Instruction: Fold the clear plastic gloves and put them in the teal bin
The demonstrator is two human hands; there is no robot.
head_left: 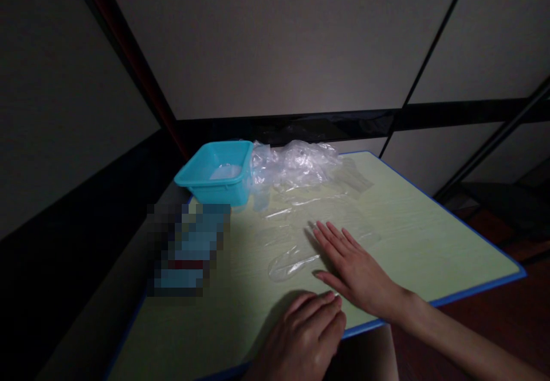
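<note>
Low ctr: R hand (353, 268) flat, nothing gripped; btm: L hand (306, 330) curled, grip unclear. Clear plastic glove (293, 263) could be creased if dragged.

You've turquoise rect. plastic basin (219, 194) at far L corner of pale-green, blue-edged tbl (429, 232); blurred bluish obj. (195, 246) at L edge; grey wall panels (275, 43) past far edge.

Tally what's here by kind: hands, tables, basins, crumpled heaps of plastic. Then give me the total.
Bare hands: 2 (left hand, right hand)
Pale green table with blue edging: 1
Turquoise rectangular plastic basin: 1
Crumpled heap of clear plastic: 1
Total: 5
Left out: flat, see-through plastic film by the right hand, too faint to count.
</note>
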